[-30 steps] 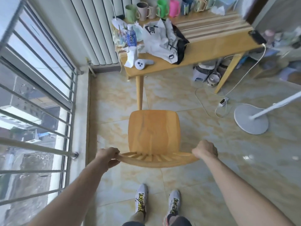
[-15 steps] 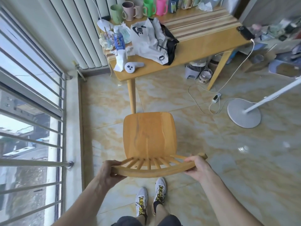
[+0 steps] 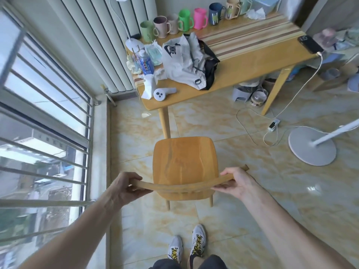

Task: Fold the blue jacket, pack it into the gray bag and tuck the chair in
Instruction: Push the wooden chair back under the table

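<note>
- Two white sneakers (image 3: 186, 246) at bottom edge, on tiled floor (image 3: 242, 220).
- Left hand (image 3: 126, 186) wrapped around left end of the curved top rail; right hand (image 3: 236, 182) clasps the right end, fingers curled under (rail tip pokes out past it).
- Wooden chair (image 3: 184, 162) stands on the floor, seat facing the table, apart from it, not tucked under.
- Table (image 3: 252, 61) beyond; gray bag (image 3: 184, 61) lies on its left part, bulging, beside a blue-label bottle (image 3: 146, 64).
- Mugs (image 3: 186, 19) line the far edge.
</note>
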Tool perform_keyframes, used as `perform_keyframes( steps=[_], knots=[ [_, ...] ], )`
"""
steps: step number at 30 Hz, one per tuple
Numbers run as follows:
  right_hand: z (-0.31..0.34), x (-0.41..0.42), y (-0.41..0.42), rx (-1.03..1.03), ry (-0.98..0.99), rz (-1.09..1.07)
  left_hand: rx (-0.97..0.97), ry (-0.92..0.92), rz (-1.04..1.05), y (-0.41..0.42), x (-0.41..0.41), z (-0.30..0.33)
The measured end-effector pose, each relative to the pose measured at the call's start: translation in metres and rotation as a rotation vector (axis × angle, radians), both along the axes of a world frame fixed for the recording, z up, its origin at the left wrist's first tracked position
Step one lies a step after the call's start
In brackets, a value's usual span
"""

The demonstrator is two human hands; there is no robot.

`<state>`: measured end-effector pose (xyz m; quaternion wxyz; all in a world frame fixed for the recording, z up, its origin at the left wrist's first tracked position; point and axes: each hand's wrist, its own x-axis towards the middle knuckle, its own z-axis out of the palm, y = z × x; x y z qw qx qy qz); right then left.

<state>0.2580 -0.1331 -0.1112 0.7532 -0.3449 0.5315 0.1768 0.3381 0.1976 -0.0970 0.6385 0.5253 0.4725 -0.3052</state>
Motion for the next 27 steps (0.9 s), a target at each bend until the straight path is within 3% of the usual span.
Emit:
perform_keyframes(
  steps=[12,21,27],
  knots=[
    [0.055,0.086,-0.121,-0.053,-0.057,0.013,-0.03,-0.044,-0.075,-0.12,0.087,0.049],
    [0.047,0.182,-0.217,-0.124,-0.038,-0.007,-0.154,-0.007,-0.098,-0.215,0.199,0.012],
    [0.034,0.251,-0.276,-0.16,-0.06,0.014,-0.232,0.002,-0.008,-0.277,0.251,-0.008]
  ],
)
